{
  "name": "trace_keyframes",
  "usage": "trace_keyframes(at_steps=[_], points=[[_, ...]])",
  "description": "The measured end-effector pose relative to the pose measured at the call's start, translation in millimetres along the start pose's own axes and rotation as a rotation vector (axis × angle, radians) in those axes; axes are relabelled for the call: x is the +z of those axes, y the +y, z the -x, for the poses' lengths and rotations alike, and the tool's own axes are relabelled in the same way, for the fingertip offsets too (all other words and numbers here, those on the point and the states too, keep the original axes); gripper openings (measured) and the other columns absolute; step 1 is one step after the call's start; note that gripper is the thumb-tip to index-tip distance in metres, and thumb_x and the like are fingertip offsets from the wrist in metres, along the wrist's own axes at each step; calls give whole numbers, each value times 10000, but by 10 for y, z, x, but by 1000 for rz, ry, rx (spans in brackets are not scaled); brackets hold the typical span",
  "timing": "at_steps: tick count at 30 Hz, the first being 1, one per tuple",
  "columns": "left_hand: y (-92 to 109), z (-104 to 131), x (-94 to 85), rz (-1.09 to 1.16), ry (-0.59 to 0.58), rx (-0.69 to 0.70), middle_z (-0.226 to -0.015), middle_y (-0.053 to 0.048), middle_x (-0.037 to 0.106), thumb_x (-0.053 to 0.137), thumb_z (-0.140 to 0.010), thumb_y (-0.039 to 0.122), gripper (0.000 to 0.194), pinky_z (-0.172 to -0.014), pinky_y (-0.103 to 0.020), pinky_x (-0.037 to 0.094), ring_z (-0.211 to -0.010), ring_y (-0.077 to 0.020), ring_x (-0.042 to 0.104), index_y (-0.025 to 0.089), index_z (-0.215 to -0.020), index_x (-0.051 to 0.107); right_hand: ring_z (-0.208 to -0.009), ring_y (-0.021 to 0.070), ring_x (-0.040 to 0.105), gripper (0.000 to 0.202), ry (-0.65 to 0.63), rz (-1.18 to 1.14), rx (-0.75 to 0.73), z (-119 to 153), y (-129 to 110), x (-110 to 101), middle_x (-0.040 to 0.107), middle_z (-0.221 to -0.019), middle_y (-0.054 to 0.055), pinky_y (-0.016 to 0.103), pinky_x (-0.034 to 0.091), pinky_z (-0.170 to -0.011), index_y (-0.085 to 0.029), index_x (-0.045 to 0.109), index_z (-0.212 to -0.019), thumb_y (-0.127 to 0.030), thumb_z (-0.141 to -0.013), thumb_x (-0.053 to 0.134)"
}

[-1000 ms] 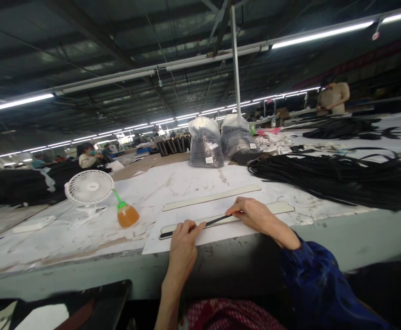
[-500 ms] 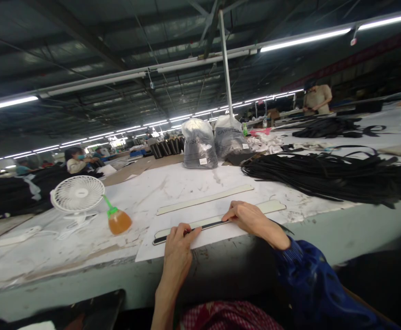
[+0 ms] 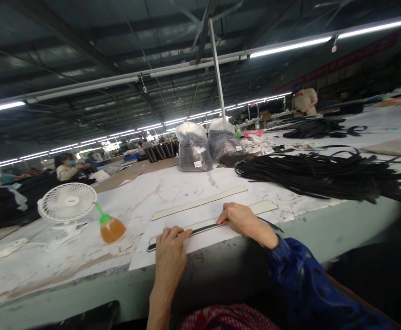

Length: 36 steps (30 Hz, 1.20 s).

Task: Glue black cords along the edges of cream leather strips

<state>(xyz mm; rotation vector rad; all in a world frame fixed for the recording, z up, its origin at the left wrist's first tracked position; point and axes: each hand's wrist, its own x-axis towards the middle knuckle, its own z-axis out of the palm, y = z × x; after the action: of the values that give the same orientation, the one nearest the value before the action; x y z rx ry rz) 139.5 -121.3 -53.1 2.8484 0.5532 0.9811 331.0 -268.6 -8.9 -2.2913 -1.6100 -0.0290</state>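
A pale, long, narrow panel [image 3: 264, 207] lies along the front of the white paper, with a black strip [image 3: 205, 227] running along its near edge. My left hand [image 3: 171, 250] bends over the panel's left part, its thumb stretched along the strip and its fingers pressing there. Farther right, my right hand [image 3: 242, 221] pinches the black strip against the panel. The strip's loose tail comes out beyond my right wrist. A second pale panel [image 3: 200, 203] lies just behind, touched by neither hand. My fingertips are partly hidden.
At left stand a white fan [image 3: 68, 201] and a squeeze bottle of amber liquid [image 3: 112, 229] with a green nozzle. Two filled plastic bags [image 3: 194, 149] sit at the back. A heap of black strips [image 3: 310, 174] covers the right. The table's front edge [image 3: 217, 243] runs close below my hands.
The whole view has shifted slightly, so the table's things appear farther left. My right hand has stayed on the strip, and my left hand still presses near the panel's left end.
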Motion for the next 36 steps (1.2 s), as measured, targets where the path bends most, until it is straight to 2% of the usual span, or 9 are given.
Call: trace_keyframes(at_steps=[2, 5, 8, 11, 15, 18, 23, 29, 36], points=[[164, -93, 29, 137, 52, -18, -905, -70, 632, 373, -807, 23, 410, -802, -374, 441, -895, -221, 529, 197, -1018, 679, -912, 193, 600, 348, 14, 1, -3, 10, -18, -1, 660, -950, 45, 244, 445, -736, -295, 760, -941, -81, -811, 519], [412, -243, 196, 398, -5, 45, -957, -73, 621, 326, -836, 34, 408, -835, -343, 468, -933, -193, 556, 171, -1086, 617, -919, 191, 603, 354, 37, 22, -29, 23, -40, 4, 662, -960, 56, 246, 445, -759, -289, 755, -967, -78, -818, 513], [525, -334, 387, 426, -66, 64, -913, -69, 613, 325, -842, 48, 409, -821, -361, 474, -910, -198, 552, 171, -1126, 591, -916, 190, 608, 379, 17, 24, -64, 39, 5, -25, 663, -962, 58, 248, 449, -754, -303, 745, -996, -80, -825, 492], [517, -352, 464, 397, -100, 67, -914, -70, 607, 319, -853, 51, 424, -822, -376, 465, -904, -207, 530, 176, -1158, 586, -903, 172, 617, 376, 27, -50, -90, 89, 180, -119, 679, -955, 38, 237, 448, -781, -301, 737, -1019, -93, -826, 491], [533, -335, 432, 329, -116, 92, -936, -69, 592, 306, -845, 16, 492, -839, -368, 444, -907, -209, 499, 194, -1204, 592, -889, 171, 629, 338, 70, -87, -20, 218, 496, -282, 708, -945, 34, 232, 443, -823, -247, 750, -992, -96, -803, 513], [585, -327, 412, 239, -126, 110, -932, -62, 570, 327, -832, -4, 519, -820, -343, 438, -878, -203, 481, 233, -1184, 628, -895, 180, 625, 327, 73, -51, 29, 300, 635, -330, 711, -943, 31, 240, 441, -834, -252, 758, -965, -97, -787, 532], [611, -325, 432, 136, -111, 144, -898, -56, 545, 324, -846, -4, 528, -762, -319, 429, -813, -197, 454, 279, -1134, 665, -886, 176, 617, 318, 78, -28, 30, 323, 679, -268, 701, -937, 26, 251, 443, -840, -271, 756, -956, -116, -791, 533], [605, -329, 453, 83, -120, 161, -901, -60, 542, 322, -848, -6, 526, -754, -321, 417, -811, -203, 442, 274, -1133, 666, -887, 179, 620, 310, 80, -1, 24, 281, 719, -201, 692, -923, 32, 247, 447, -811, -275, 762, -934, -109, -786, 546], [680, -379, 318, 48, -210, 149, -909, -66, 554, 355, -824, -9, 508, -807, -337, 423, -858, -210, 468, 255, -1130, 663, -870, 189, 627, 306, 107, 11, 26, 249, 740, -153, 686, -872, 31, 239, 457, -758, -286, 773, -878, -80, -758, 581]])
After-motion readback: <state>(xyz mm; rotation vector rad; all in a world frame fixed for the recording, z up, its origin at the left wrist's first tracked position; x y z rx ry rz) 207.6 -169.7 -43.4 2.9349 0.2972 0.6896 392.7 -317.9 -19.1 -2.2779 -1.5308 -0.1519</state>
